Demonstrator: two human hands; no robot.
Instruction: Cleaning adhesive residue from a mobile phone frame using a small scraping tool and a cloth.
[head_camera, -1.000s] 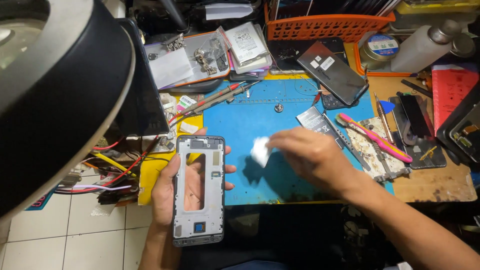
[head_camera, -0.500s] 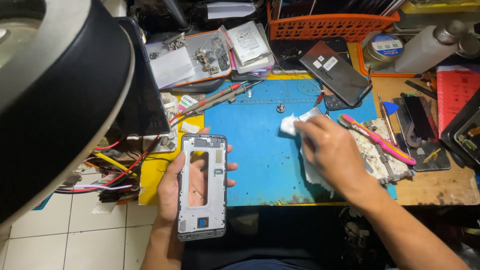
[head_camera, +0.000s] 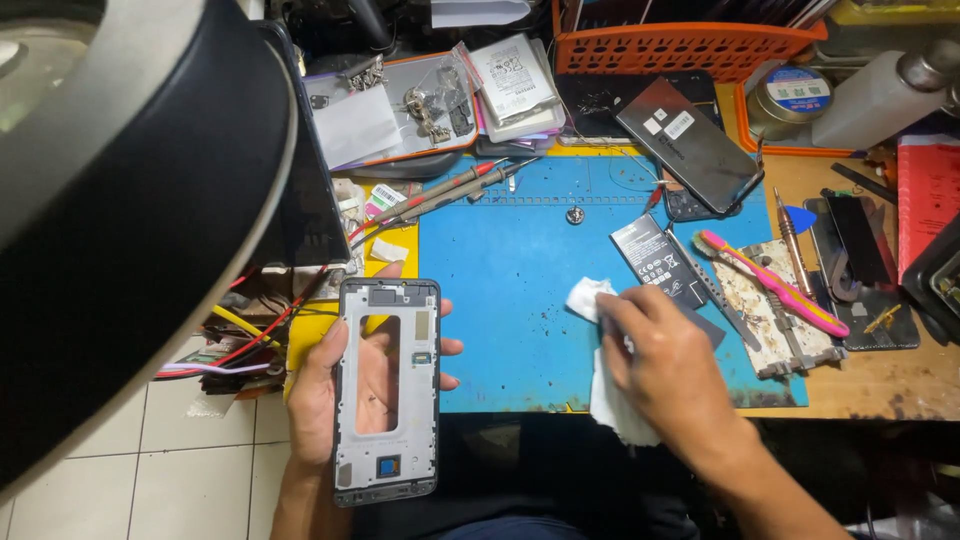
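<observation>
My left hand holds a grey phone frame upright at the front left edge of the blue work mat; my palm shows through its long cut-out. My right hand presses a white cloth onto the right part of the mat, fingers bent over it. One end of the cloth sticks out past my fingertips, the other hangs off the mat's front edge. A black phone battery lies just beyond my right fingers.
A pink toothbrush and a metal tool rest on a stained block at the right. A dark phone panel, an orange basket, probe leads and a parts tray sit at the back. A large black lamp head fills the left.
My right hand with the cloth slid right and away across the mat, then came back toward the front. The phone frame in my left hand stayed nearly still.
</observation>
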